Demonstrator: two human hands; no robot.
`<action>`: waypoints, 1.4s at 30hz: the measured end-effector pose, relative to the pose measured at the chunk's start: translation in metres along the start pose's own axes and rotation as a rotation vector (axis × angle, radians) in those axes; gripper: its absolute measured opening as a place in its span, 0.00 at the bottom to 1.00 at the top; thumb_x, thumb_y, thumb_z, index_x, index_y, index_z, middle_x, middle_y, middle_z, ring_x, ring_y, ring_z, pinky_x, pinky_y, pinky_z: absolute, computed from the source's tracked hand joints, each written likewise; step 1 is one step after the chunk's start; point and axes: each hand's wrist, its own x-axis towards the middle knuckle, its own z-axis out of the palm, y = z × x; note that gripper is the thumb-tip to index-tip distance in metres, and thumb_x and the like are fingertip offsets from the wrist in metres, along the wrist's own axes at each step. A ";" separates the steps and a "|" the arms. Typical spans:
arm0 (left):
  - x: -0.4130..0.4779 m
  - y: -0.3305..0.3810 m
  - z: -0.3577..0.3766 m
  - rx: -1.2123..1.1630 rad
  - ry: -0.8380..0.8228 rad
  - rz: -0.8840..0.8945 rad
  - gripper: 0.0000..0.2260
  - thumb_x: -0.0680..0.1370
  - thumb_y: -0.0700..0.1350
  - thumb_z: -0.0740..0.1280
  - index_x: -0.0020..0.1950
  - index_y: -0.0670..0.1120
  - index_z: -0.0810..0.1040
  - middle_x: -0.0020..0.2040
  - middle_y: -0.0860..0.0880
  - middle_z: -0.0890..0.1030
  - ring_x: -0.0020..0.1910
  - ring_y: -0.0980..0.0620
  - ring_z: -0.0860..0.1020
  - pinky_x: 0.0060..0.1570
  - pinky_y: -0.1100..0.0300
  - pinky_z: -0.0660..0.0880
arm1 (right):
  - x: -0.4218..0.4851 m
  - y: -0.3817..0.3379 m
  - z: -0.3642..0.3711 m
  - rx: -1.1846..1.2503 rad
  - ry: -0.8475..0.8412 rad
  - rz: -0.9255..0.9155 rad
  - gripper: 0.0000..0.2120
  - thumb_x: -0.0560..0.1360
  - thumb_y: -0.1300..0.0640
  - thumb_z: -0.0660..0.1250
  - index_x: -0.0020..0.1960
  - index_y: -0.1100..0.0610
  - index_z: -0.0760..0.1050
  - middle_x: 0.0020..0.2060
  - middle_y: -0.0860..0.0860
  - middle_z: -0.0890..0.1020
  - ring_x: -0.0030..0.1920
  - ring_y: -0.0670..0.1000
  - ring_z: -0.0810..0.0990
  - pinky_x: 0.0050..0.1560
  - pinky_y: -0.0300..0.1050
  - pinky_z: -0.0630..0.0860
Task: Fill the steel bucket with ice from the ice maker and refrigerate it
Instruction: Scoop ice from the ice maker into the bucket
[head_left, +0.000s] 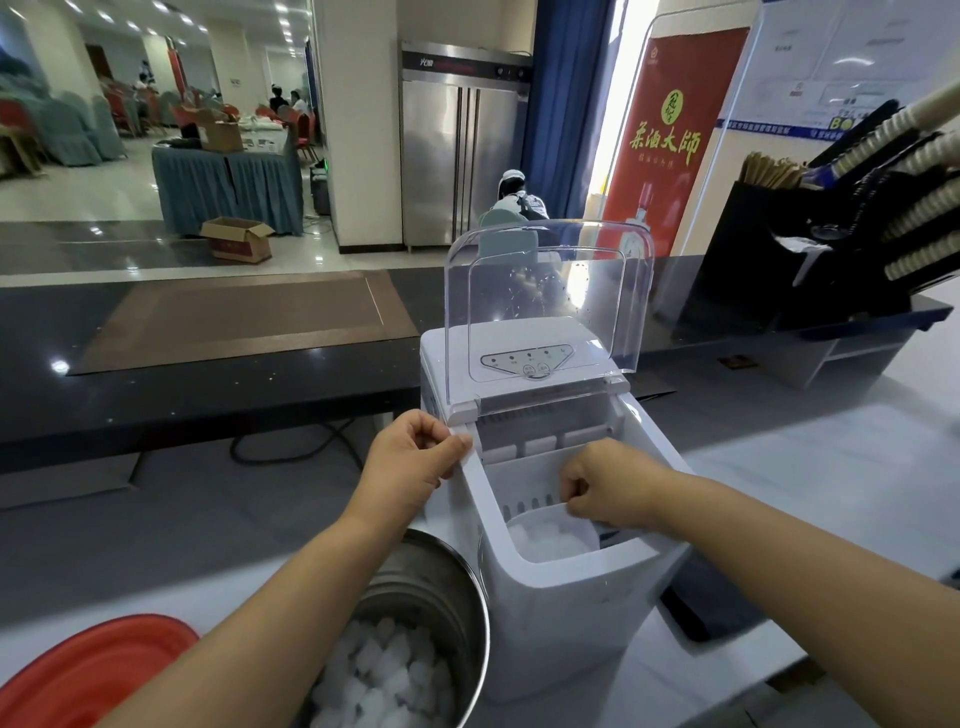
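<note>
The person's right hand (597, 493) pinches the rim of a white scoop (532, 515) loaded with ice (545, 543), down inside the open ice maker (561, 613). The left hand (410, 452) grips the machine's left edge. The steel bucket (470, 587), part filled, stands below and left of that grip. Lifted over the wall on so thin a pinch, the scoop could tip and cubes could fall outside the bucket.

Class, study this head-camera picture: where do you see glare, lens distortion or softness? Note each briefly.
Head view: ceiling lights glare off the glossy floor and the dark counter; the wide-angle lens bows the counter's edge; the clear lid shows bright reflections; the ice in the steel bucket, near the bottom edge, looks soft.
</note>
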 end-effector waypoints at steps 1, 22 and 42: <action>0.000 0.000 0.000 0.001 0.000 -0.003 0.10 0.72 0.41 0.72 0.36 0.46 0.73 0.27 0.52 0.77 0.26 0.57 0.74 0.28 0.67 0.71 | 0.000 0.001 -0.002 0.007 0.007 0.005 0.05 0.71 0.58 0.67 0.38 0.51 0.78 0.35 0.46 0.80 0.39 0.49 0.76 0.40 0.40 0.74; -0.003 0.002 -0.002 0.024 -0.033 -0.040 0.09 0.74 0.44 0.71 0.38 0.45 0.72 0.26 0.53 0.78 0.27 0.59 0.75 0.28 0.68 0.71 | -0.014 0.005 -0.017 0.136 0.212 0.190 0.13 0.71 0.62 0.65 0.30 0.50 0.72 0.30 0.46 0.77 0.32 0.50 0.80 0.35 0.41 0.75; -0.016 0.007 -0.040 0.045 -0.053 -0.075 0.11 0.77 0.47 0.68 0.40 0.41 0.75 0.29 0.50 0.77 0.27 0.58 0.74 0.30 0.68 0.72 | -0.066 -0.065 -0.043 0.468 0.394 0.264 0.10 0.72 0.63 0.68 0.33 0.54 0.78 0.18 0.45 0.76 0.17 0.43 0.72 0.22 0.36 0.71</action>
